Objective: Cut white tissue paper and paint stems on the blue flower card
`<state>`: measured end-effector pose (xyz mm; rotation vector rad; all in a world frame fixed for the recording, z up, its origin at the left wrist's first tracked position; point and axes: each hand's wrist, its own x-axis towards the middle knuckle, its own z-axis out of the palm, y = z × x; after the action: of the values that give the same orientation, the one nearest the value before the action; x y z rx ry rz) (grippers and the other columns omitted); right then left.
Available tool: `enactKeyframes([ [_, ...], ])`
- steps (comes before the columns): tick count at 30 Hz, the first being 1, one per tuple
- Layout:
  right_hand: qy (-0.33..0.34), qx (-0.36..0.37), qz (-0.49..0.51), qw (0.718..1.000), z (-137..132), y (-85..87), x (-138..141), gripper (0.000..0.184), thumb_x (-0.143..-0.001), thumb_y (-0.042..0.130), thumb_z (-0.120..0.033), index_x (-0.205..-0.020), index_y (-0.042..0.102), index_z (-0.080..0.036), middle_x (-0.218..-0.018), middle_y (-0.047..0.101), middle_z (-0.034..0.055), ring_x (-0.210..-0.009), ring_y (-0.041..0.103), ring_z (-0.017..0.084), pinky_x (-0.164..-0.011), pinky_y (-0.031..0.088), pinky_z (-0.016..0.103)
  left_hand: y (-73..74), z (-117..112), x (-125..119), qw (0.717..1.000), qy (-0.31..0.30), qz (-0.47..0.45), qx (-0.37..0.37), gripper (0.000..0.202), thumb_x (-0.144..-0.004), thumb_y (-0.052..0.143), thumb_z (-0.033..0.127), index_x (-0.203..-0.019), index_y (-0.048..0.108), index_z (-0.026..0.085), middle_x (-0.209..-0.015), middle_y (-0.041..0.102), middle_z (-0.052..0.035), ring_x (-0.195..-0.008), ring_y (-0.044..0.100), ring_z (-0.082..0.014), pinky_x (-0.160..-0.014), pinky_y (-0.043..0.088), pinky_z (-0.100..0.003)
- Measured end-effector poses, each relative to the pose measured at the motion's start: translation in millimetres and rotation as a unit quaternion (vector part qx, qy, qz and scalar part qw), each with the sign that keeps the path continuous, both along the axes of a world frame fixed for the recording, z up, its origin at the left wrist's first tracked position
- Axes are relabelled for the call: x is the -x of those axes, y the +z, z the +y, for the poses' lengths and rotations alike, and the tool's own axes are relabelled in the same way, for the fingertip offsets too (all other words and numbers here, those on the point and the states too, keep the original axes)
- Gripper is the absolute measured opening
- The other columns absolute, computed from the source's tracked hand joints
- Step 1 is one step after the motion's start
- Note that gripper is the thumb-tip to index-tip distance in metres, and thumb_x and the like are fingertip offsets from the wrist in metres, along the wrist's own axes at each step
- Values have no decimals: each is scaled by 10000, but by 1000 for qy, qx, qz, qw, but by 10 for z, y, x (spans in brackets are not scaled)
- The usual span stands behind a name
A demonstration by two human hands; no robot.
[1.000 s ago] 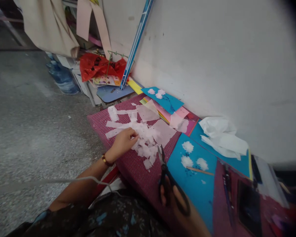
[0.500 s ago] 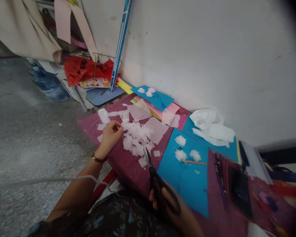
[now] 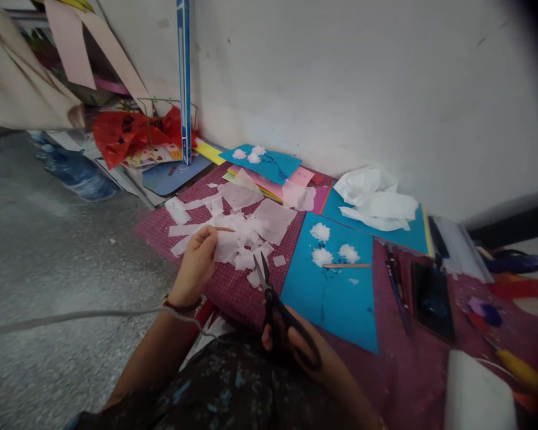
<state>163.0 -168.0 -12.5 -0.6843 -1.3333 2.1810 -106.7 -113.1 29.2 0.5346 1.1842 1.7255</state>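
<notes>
Both hands show on my feed. The left hand [image 3: 195, 266], left of the blue card [image 3: 336, 316], has thumb and fingers drawn together on what looks to me like a piece of white paper [image 3: 226, 246]. The right hand [image 3: 297, 339], at the card's near left corner, is curled round the handles of black scissors [image 3: 269, 294], the blades slightly parted with nothing visible between them.

I read the scissors' long axis as running away from the body and leftward, out past the card's left edge, tips near the white paper but short of it. The left hand is the nearer one to that paper. I can't tell whether the tips touch the scraps [image 3: 251, 226] around them.

Those lie left of the card on a dark red checked cloth [image 3: 233, 292]. White tufts [image 3: 320, 232] and a wooden stick [image 3: 347, 265] rest on the card; I see crumpled tissue [image 3: 376, 203] beyond it, a phone [image 3: 433, 301] to its right, a pale wall [image 3: 363, 89] behind.
</notes>
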Motion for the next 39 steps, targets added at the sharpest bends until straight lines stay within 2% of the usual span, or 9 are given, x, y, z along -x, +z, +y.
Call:
enactKeyframes([
  [4,-54,5,-18,998,-6,-23,-53,478,-951,521,-591,-1234,586,-210,-977,702,108,-838,651,215,-806,482,355,-18,-3,-178,987,-53,-110,101,112,-780,680,233,-768,589,169,-736,644,-18,-568,546,-95,-472,443,-178],
  [8,-85,3,-46,995,9,0,-103,475,-949,511,-607,-1131,622,-183,-918,700,105,-803,655,216,-758,496,347,-79,-155,-429,971,-83,-160,159,141,-741,730,117,-764,593,144,-760,648,-43,-565,578,-79,-487,488,-157],
  [12,-77,-5,-43,996,13,14,-158,458,-950,524,-598,-1084,620,-171,-884,691,90,-762,640,189,-745,482,324,-12,-258,-621,974,-102,-165,120,403,-646,812,107,-1017,681,194,-816,668,3,-634,634,-102,-570,537,-186],
  [16,-56,-12,-27,998,21,6,-217,528,-920,549,-633,-1178,590,-173,-897,686,87,-764,635,186,-735,470,317,64,-237,-689,982,-144,-99,72,618,-572,813,124,-1171,678,200,-879,703,-19,-652,643,-113,-556,511,-188],
  [20,-37,-17,-27,999,42,44,-281,650,-882,545,-698,-1273,557,-179,-924,682,102,-809,637,216,-756,491,339,38,-216,-668,982,-168,-80,41,449,-553,779,156,-999,729,178,-781,703,-20,-598,634,-131,-557,530,-234],
  [23,-25,-30,-38,999,58,109,-310,717,-846,544,-746,-1299,567,-191,-945,677,113,-865,630,248,-803,498,371,15,-214,-621,982,-170,-71,39,259,-601,801,292,-800,718,148,-660,676,-33,-540,618,-144,-537,525,-261],
  [27,14,-43,-38,998,60,133,-314,752,-815,535,-788,-1267,602,-190,-943,668,118,-876,615,260,-817,486,389,1,-209,-569,991,-121,-47,38,365,-662,813,404,-563,561,160,-525,586,-5,-495,572,-108,-507,460,-211],
  [32,35,-45,-46,997,42,58,-309,753,-838,564,-742,-1345,545,-185,-950,664,108,-869,609,243,-809,465,377,-36,-258,-524,997,-56,-53,31,487,-556,847,203,-580,360,189,-519,466,89,-459,490,-54,-521,441,-190],
  [39,42,-35,-62,997,7,97,-256,708,-874,555,-709,-1349,511,-186,-902,634,56,-809,574,192,-786,422,335,-11,-369,-429,999,-32,-18,8,437,-567,782,184,-606,347,191,-554,438,83,-495,432,-52,-475,339,-166],
])
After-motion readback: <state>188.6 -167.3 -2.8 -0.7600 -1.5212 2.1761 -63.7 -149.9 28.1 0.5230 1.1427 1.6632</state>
